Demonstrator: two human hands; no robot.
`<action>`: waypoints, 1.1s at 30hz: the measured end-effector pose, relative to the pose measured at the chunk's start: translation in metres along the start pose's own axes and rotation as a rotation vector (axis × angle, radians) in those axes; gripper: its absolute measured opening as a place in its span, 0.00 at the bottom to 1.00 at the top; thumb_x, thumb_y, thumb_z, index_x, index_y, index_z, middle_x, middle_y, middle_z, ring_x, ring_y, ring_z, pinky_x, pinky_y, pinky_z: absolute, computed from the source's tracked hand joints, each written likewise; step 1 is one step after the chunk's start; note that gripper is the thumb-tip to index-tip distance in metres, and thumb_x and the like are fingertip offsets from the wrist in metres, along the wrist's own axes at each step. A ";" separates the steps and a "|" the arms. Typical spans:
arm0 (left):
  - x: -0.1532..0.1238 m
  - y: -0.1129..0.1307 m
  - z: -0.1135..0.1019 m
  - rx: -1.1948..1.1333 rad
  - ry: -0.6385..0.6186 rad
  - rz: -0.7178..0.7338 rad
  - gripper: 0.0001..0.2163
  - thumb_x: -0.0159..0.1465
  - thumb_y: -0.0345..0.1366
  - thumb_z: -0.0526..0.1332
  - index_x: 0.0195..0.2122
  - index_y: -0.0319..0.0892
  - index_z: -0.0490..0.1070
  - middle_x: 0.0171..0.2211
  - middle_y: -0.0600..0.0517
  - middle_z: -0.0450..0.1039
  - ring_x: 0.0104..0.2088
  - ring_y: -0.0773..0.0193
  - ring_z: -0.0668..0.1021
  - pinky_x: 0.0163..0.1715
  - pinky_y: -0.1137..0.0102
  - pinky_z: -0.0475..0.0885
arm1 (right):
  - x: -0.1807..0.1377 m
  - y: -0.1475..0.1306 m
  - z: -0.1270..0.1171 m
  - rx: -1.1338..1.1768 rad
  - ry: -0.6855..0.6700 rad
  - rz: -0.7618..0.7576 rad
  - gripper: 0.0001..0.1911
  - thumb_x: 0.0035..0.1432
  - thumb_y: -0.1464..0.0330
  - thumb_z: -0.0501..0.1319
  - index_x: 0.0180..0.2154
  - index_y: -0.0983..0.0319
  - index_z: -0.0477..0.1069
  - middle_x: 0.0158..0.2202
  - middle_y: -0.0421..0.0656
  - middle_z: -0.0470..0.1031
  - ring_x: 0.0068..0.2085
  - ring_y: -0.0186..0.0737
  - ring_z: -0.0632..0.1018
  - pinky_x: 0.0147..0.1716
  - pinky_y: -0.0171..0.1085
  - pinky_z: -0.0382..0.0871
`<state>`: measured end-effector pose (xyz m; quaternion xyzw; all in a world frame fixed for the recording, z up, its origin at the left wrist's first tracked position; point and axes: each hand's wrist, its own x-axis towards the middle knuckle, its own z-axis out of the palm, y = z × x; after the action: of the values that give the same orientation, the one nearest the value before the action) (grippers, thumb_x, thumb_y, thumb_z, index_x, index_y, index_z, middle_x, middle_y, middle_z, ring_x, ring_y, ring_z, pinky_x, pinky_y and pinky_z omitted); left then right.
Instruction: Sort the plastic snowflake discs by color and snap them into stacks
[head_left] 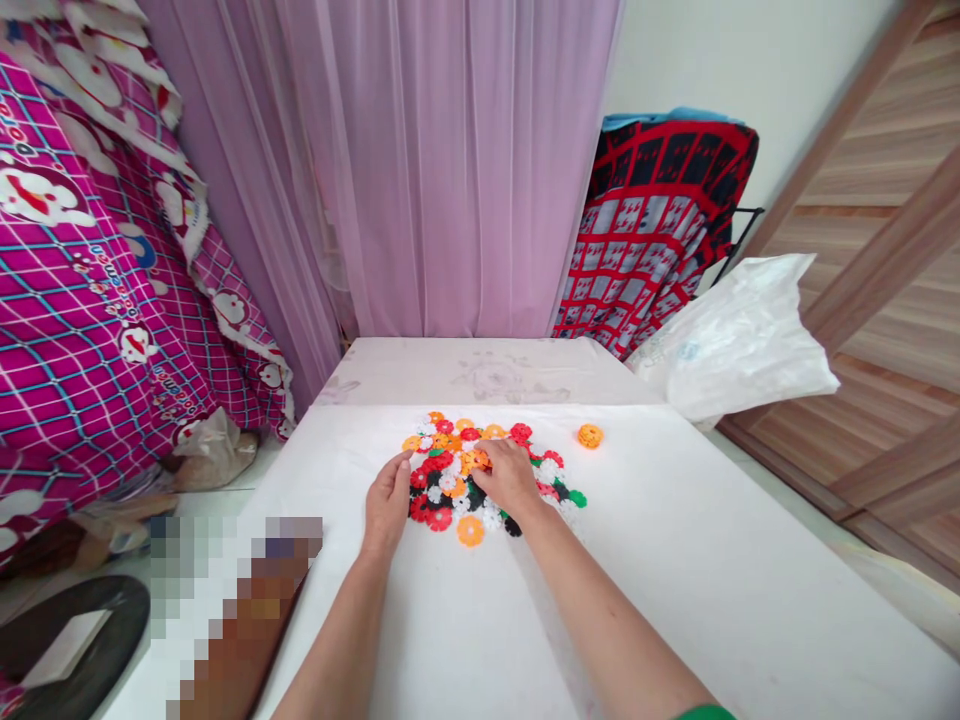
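Note:
A loose pile of flower-shaped plastic discs in red, white, orange, black and green lies on the white-covered table. My right hand reaches into the middle of the pile, its fingers closed on orange flower-shaped discs. Against the pile's left edge rests my left hand, upright on its side with the fingers extended and nothing seen in it. To the right, apart from the pile, sits a small stack of orange discs. One orange disc lies flat at the near edge.
Behind the table hang purple curtains. A white plastic bag stands off the right far corner, beside a red patterned cloth. Pink patterned fabric hangs at the left. A dark round object is low at left.

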<state>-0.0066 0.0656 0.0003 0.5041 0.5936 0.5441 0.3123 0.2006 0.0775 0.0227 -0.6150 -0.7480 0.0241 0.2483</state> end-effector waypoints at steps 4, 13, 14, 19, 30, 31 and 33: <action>0.001 -0.001 0.001 0.007 -0.007 0.008 0.16 0.64 0.44 0.55 0.46 0.45 0.76 0.49 0.49 0.78 0.53 0.57 0.76 0.57 0.60 0.67 | -0.007 0.004 -0.003 -0.058 -0.003 -0.072 0.12 0.56 0.68 0.61 0.44 0.58 0.74 0.44 0.43 0.78 0.47 0.47 0.71 0.46 0.42 0.58; 0.000 0.002 0.000 0.016 -0.020 0.026 0.16 0.64 0.44 0.55 0.46 0.44 0.76 0.49 0.49 0.78 0.53 0.57 0.76 0.57 0.60 0.66 | -0.004 0.005 0.002 -0.012 -0.002 0.018 0.14 0.54 0.68 0.62 0.45 0.59 0.73 0.45 0.45 0.77 0.47 0.47 0.71 0.47 0.42 0.60; 0.000 0.002 0.000 0.011 -0.020 0.025 0.16 0.64 0.44 0.55 0.46 0.44 0.76 0.49 0.48 0.78 0.53 0.57 0.76 0.58 0.60 0.66 | -0.004 0.006 0.003 0.004 0.003 0.040 0.15 0.53 0.68 0.62 0.45 0.59 0.73 0.46 0.46 0.76 0.48 0.48 0.71 0.47 0.42 0.60; 0.000 0.001 0.001 0.005 -0.012 0.005 0.15 0.63 0.43 0.56 0.45 0.44 0.76 0.49 0.48 0.78 0.54 0.57 0.75 0.58 0.60 0.65 | 0.003 0.005 0.002 0.022 -0.009 0.105 0.15 0.52 0.69 0.62 0.44 0.60 0.74 0.45 0.46 0.77 0.48 0.49 0.72 0.47 0.43 0.61; -0.001 0.004 0.000 -0.036 -0.008 0.002 0.16 0.64 0.44 0.55 0.45 0.44 0.76 0.48 0.49 0.78 0.52 0.58 0.76 0.57 0.61 0.66 | -0.077 -0.024 -0.011 0.258 0.115 0.048 0.12 0.48 0.69 0.64 0.39 0.58 0.71 0.38 0.42 0.77 0.41 0.44 0.74 0.43 0.40 0.65; -0.001 0.004 0.000 -0.032 -0.009 0.004 0.16 0.64 0.45 0.55 0.45 0.44 0.76 0.48 0.49 0.78 0.52 0.58 0.76 0.57 0.61 0.67 | -0.084 -0.029 -0.010 0.244 0.097 0.052 0.12 0.48 0.70 0.63 0.38 0.58 0.70 0.38 0.42 0.77 0.41 0.44 0.74 0.43 0.40 0.64; -0.001 0.004 -0.001 -0.024 -0.010 0.004 0.16 0.64 0.45 0.55 0.45 0.44 0.76 0.48 0.49 0.78 0.52 0.58 0.77 0.56 0.61 0.67 | -0.089 -0.035 -0.007 0.205 0.068 0.061 0.11 0.48 0.70 0.63 0.37 0.58 0.70 0.37 0.42 0.77 0.41 0.44 0.73 0.42 0.40 0.63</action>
<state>-0.0057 0.0636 0.0042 0.5044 0.5843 0.5493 0.3202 0.1826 -0.0159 0.0107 -0.6092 -0.7138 0.0871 0.3345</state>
